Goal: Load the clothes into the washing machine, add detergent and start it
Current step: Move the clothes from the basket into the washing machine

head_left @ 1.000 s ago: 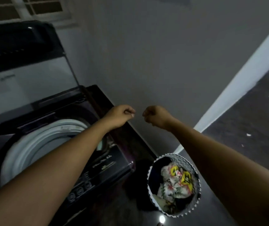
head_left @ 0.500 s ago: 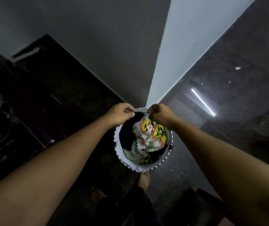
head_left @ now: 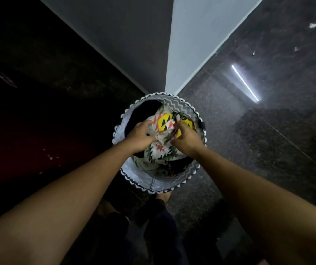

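A round laundry basket [head_left: 134, 174] with a grey zigzag pattern stands on the floor right below me. Inside lies a patterned cloth [head_left: 163, 150], white with yellow, black and red triangles, on top of dark clothes [head_left: 145, 109]. Both hands are down in the basket. My left hand [head_left: 141, 136] grips the cloth's left side with curled fingers. My right hand [head_left: 185, 139] grips a bunch of the same cloth on the right. The washing machine is out of view.
A wall corner [head_left: 169, 54] rises just behind the basket. Dark polished floor [head_left: 258, 131] spreads to the right, with a ceiling light reflected in it. The left side is very dark. My feet and dark trousers [head_left: 159, 226] are below the basket.
My view swung from the open washing machine down to the basket. Both hands dropped from above the rim into the basket and took hold of the patterned cloth.
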A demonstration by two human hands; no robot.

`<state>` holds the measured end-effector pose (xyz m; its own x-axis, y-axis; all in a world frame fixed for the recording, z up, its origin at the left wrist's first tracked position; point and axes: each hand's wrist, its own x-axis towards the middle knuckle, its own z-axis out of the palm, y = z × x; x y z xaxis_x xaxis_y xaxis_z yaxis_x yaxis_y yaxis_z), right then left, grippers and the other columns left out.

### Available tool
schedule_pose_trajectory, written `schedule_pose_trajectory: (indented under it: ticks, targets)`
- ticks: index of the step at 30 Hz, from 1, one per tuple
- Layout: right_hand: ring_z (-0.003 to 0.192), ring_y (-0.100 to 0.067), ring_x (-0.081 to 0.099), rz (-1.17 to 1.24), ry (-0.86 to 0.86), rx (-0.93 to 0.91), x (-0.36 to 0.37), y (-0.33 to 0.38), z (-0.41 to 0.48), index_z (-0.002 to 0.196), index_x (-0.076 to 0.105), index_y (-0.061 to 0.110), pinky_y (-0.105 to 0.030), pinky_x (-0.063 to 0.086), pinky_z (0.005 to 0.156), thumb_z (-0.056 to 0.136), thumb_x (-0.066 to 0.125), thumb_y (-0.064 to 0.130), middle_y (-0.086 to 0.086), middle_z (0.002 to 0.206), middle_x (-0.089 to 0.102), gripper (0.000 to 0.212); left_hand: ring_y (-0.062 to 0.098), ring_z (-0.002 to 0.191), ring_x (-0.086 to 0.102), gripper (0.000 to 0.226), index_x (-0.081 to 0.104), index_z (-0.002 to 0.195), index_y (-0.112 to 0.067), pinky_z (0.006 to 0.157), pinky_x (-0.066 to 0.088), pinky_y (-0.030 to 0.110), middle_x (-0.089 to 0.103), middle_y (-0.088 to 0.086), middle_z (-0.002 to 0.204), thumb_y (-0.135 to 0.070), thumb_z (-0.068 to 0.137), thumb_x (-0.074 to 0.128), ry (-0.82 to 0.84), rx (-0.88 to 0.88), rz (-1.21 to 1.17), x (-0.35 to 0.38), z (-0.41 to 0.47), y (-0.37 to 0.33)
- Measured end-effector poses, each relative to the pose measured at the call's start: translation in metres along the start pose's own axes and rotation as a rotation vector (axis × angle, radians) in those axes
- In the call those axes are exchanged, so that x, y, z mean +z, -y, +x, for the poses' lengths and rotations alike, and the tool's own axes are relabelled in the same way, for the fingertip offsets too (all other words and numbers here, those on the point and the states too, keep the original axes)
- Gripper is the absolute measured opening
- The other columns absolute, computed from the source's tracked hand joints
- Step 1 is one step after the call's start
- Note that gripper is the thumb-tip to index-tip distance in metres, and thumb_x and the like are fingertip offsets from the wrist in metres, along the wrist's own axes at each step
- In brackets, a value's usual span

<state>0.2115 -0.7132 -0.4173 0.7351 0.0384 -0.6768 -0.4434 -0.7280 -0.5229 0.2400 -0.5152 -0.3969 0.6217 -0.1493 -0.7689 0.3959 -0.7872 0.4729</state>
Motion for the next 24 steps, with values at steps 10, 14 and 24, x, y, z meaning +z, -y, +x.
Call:
schedule_pose_trajectory:
  ticks: [10, 14, 24]
  targets:
    - [0.092, -0.031, 0.067, -0.014, -0.144, -0.039, 0.036, -0.013, 0.039, 0.101, 0.068, 0.025, -0.041, 0.057, 0.079, 0.087, 0.059, 0.025, -0.006, 0.101, 0.070, 0.017, 0.021, 0.124, 0.052, 0.074, 0.024, 0.154, -0.035, 0.104, 0.047, 0.041, 0.042, -0.002, 0.149, -0.021, 0.094, 0.065, 0.036, -0.017, -0.192, 0.024, 0.027, 0.028]
    - [0.063, -0.016, 0.056, 0.394, -0.177, 0.016, 0.034, 0.003, 0.019, 0.067, 0.055, 0.022, -0.040, 0.049, 0.062, 0.081, 0.056, 0.019, 0.009, 0.061, 0.059, 0.014, 0.029, 0.136, 0.042, 0.117, 0.001, 0.156, -0.044, 0.105, 0.047, 0.048, 0.013, -0.004, 0.161, -0.022, 0.076, 0.084, 0.056, 0.021, -0.146, 0.021, 0.019, 0.029]
    - [0.069, -0.023, 0.059, 0.794, -0.104, -0.024, 0.018, 0.023, -0.030, 0.085, 0.061, 0.021, -0.040, 0.050, 0.064, 0.086, 0.055, 0.021, -0.008, 0.080, 0.068, 0.006, 0.021, 0.106, 0.068, 0.033, 0.071, 0.105, -0.025, 0.098, 0.053, 0.044, 0.074, -0.002, 0.108, -0.031, 0.074, 0.081, -0.095, -0.045, -0.533, 0.017, -0.018, 0.017]
